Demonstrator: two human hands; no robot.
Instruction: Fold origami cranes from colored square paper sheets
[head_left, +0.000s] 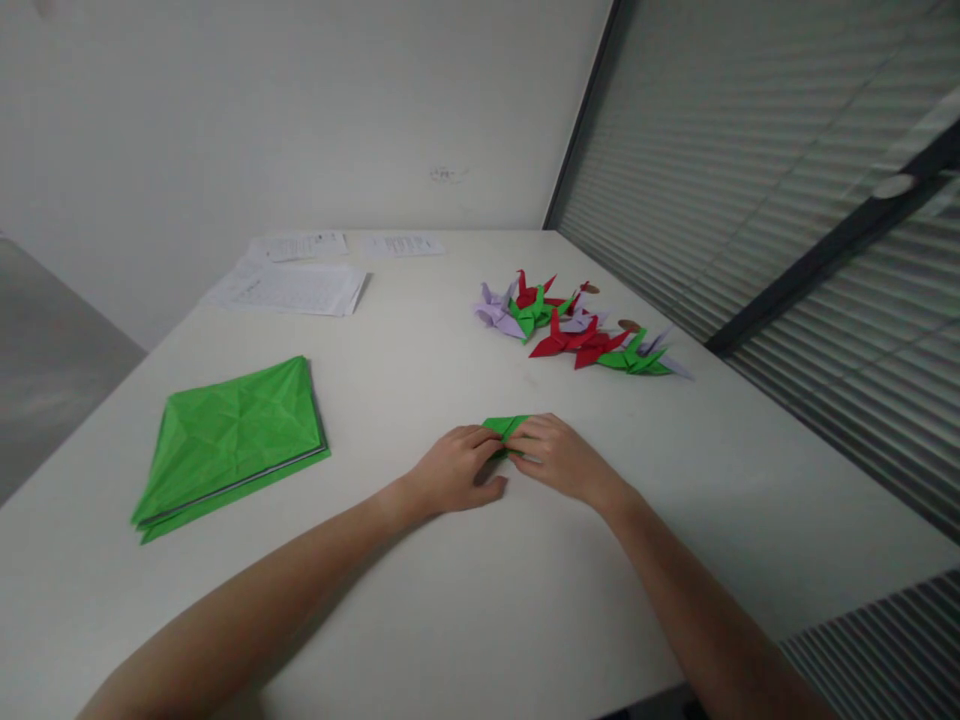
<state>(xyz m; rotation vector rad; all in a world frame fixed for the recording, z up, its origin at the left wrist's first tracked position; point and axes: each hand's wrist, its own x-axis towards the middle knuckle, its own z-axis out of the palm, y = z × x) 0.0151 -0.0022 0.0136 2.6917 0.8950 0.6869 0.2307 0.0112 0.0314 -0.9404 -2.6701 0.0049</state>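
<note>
A small piece of folded green paper (504,424) lies on the white table between my hands, its lower part mostly covered by fingers. My left hand (459,470) rests at its left side, fingertips bent over the paper and thumb held out toward me. From the right, my right hand (559,458) has its fingers closed on the other side of the same paper. The fingertips of both hands nearly meet at the middle. Further left sits a stack of creased green paper sheets (240,425), with a thin grey layer showing at its edge.
Several folded paper cranes in red (577,340), green (637,356) and lilac (496,308) are clustered at the back right of the table (420,620). Printed papers (292,288) lie at the far left. Window blinds (750,180) line the right edge, and a wall stands behind.
</note>
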